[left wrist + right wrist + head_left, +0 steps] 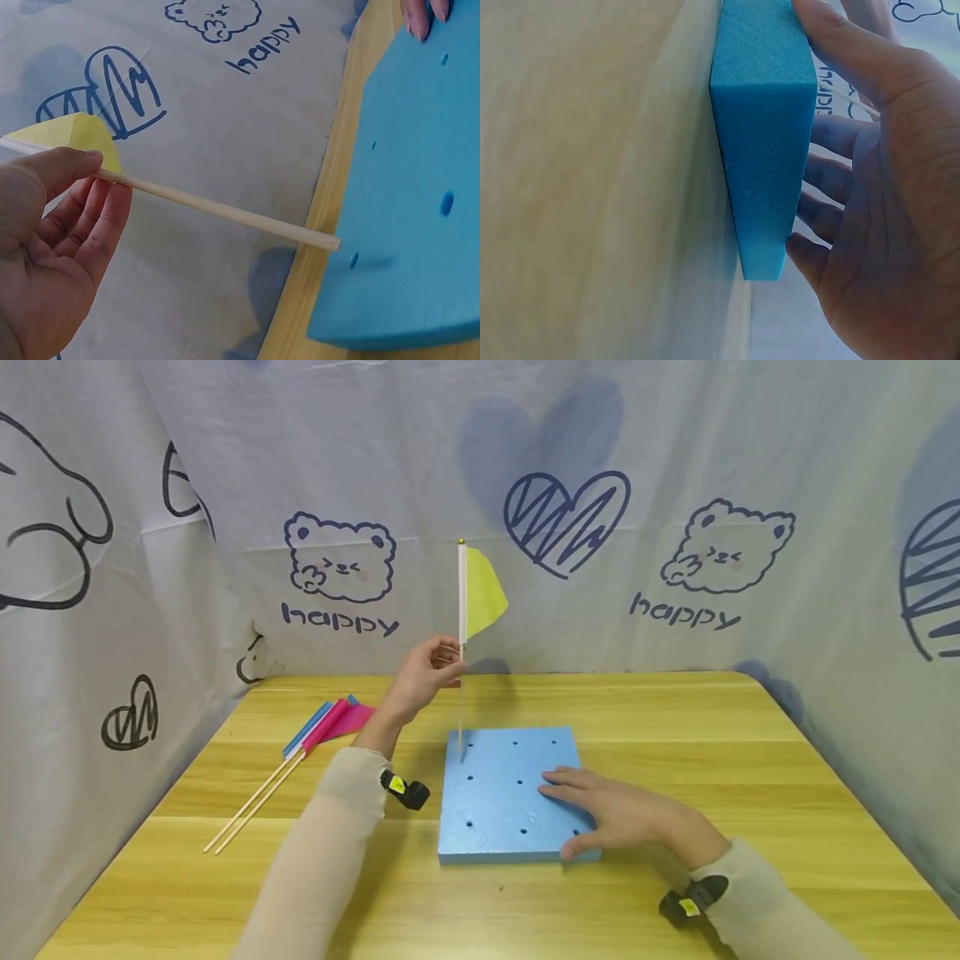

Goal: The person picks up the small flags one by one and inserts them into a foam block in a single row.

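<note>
A yellow flag (484, 595) on a thin wooden stick (232, 214) stands upright over the far left corner of a blue foam board (491, 802). My left hand (422, 678) pinches the stick between thumb and fingertips, just below the cloth. In the left wrist view the stick's lower tip hovers near a hole (354, 260), seemingly apart from the board. Several small holes dot the board's top. With fingers spread, my right hand (630, 814) rests on the board's right side, its thumb at the near right corner. The right wrist view shows the hand (907, 172) beside the board's thick edge (766, 142).
Left of the board, a pink flag (327, 727) and a blue flag (306, 731) lie together on the wooden table (675, 718), sticks towards the near left. A printed white cloth (435, 468) hangs behind the table and along both sides.
</note>
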A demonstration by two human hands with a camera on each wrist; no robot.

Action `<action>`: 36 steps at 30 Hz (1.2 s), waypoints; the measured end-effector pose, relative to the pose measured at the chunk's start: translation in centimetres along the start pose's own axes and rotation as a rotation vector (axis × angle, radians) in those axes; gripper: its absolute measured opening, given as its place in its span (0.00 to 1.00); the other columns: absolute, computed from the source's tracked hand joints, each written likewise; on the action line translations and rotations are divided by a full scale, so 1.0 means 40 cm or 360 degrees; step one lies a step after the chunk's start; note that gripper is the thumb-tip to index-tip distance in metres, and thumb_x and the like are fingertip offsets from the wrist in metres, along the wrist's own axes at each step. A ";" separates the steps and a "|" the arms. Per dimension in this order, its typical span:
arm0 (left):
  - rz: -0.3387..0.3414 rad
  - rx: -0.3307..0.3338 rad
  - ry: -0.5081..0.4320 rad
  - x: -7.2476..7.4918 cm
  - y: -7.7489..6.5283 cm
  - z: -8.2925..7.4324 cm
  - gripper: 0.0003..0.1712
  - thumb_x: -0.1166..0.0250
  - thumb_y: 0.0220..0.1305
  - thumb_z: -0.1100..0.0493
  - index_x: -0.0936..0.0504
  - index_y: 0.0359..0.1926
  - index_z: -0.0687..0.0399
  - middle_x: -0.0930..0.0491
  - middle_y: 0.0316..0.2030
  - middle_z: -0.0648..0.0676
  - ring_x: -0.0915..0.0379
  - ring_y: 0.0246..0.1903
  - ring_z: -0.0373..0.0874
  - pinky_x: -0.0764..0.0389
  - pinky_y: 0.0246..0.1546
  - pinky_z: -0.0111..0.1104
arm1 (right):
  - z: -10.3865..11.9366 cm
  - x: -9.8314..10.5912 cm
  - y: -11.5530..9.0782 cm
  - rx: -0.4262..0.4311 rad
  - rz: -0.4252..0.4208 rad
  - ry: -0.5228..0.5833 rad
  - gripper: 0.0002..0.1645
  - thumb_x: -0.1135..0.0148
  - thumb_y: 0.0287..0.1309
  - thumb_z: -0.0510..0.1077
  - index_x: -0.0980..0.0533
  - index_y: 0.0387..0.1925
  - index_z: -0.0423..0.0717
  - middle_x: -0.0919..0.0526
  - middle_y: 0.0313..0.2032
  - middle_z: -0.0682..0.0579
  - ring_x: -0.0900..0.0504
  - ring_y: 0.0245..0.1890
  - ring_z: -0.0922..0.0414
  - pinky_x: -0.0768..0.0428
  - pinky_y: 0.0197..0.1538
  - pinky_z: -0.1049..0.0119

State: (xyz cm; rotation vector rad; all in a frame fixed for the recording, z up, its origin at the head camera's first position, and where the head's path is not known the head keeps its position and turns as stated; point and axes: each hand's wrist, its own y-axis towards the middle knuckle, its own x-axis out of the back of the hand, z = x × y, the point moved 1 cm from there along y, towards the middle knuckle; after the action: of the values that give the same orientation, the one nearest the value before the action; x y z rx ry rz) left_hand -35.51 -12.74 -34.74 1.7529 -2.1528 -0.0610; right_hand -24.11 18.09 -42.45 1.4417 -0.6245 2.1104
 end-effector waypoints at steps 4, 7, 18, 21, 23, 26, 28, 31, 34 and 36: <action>0.0003 -0.0010 -0.0033 -0.029 0.014 -0.002 0.14 0.37 0.67 0.66 0.26 0.51 0.62 0.25 0.44 0.62 0.25 0.42 0.53 0.18 0.46 0.47 | 0.000 -0.001 0.000 0.0000 -0.0002 0.0011 0.57 0.41 0.51 0.76 0.41 0.74 0.49 0.48 0.75 0.50 0.51 0.74 0.45 0.45 0.71 0.45; 0.0010 -0.0015 -0.0061 -0.048 0.026 -0.001 0.13 0.37 0.67 0.65 0.26 0.51 0.60 0.25 0.43 0.60 0.25 0.43 0.55 0.19 0.48 0.48 | -0.001 -0.001 0.001 0.0002 -0.0004 0.0018 0.57 0.41 0.52 0.76 0.41 0.74 0.50 0.48 0.75 0.50 0.51 0.74 0.45 0.44 0.71 0.45; 0.0013 -0.0057 -0.0100 -0.125 0.064 0.000 0.13 0.37 0.67 0.65 0.26 0.51 0.60 0.24 0.42 0.59 0.24 0.42 0.54 0.16 0.43 0.40 | 0.001 0.001 0.002 -0.0015 0.0014 0.0016 0.55 0.43 0.52 0.77 0.40 0.73 0.53 0.47 0.75 0.52 0.51 0.74 0.46 0.44 0.71 0.45; 0.0007 -0.0069 -0.0121 -0.147 0.075 0.001 0.14 0.37 0.67 0.64 0.26 0.52 0.63 0.24 0.42 0.58 0.24 0.44 0.59 0.16 0.43 0.39 | 0.001 -0.001 0.004 -0.0044 0.0026 0.0031 0.55 0.42 0.51 0.77 0.39 0.73 0.54 0.47 0.75 0.53 0.51 0.74 0.47 0.45 0.71 0.45; 0.0000 -0.0063 -0.0156 -0.163 0.078 0.004 0.14 0.37 0.67 0.65 0.26 0.52 0.64 0.24 0.42 0.58 0.25 0.46 0.62 0.16 0.44 0.42 | 0.002 -0.005 0.004 -0.0068 0.0040 0.0034 0.55 0.42 0.50 0.78 0.39 0.73 0.56 0.48 0.75 0.54 0.52 0.74 0.48 0.45 0.71 0.46; -0.0016 -0.0047 -0.0206 -0.185 0.083 0.006 0.15 0.37 0.67 0.65 0.26 0.53 0.64 0.25 0.42 0.58 0.25 0.47 0.62 0.17 0.46 0.43 | 0.004 -0.009 0.005 -0.0101 0.0049 0.0031 0.55 0.42 0.50 0.79 0.40 0.74 0.57 0.48 0.75 0.56 0.52 0.75 0.50 0.45 0.72 0.48; -0.0035 -0.0040 -0.0238 -0.198 0.088 0.007 0.16 0.37 0.68 0.65 0.27 0.53 0.64 0.24 0.42 0.58 0.25 0.45 0.60 0.17 0.46 0.42 | 0.005 -0.009 0.006 -0.0111 0.0046 0.0033 0.55 0.42 0.49 0.78 0.40 0.74 0.57 0.48 0.75 0.57 0.52 0.75 0.51 0.45 0.72 0.48; -0.0070 -0.0035 -0.0287 -0.214 0.096 0.009 0.16 0.37 0.68 0.64 0.27 0.54 0.64 0.24 0.41 0.58 0.23 0.42 0.54 0.17 0.45 0.40 | 0.007 -0.007 0.007 -0.0118 0.0037 0.0048 0.55 0.41 0.50 0.78 0.40 0.74 0.58 0.48 0.75 0.57 0.53 0.75 0.51 0.46 0.72 0.47; -0.0090 -0.0027 -0.0352 -0.231 0.104 0.013 0.18 0.37 0.67 0.65 0.28 0.55 0.66 0.24 0.40 0.57 0.23 0.40 0.48 0.17 0.45 0.41 | 0.005 -0.004 0.005 -0.0111 0.0036 0.0046 0.55 0.41 0.50 0.78 0.40 0.73 0.57 0.48 0.75 0.57 0.53 0.75 0.51 0.45 0.72 0.47; -0.0095 -0.0027 -0.0381 -0.244 0.108 0.017 0.19 0.37 0.67 0.65 0.29 0.56 0.68 0.24 0.40 0.57 0.23 0.40 0.49 0.17 0.45 0.41 | 0.002 -0.005 0.004 -0.0096 0.0033 0.0043 0.55 0.41 0.50 0.78 0.40 0.73 0.56 0.48 0.75 0.56 0.53 0.75 0.49 0.45 0.71 0.46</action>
State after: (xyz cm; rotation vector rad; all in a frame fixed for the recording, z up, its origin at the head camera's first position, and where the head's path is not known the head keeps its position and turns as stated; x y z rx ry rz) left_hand -38.20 -2.58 -36.69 1.8829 -2.2543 -0.3183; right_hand -24.11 17.90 -42.61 1.3772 -0.6899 2.1051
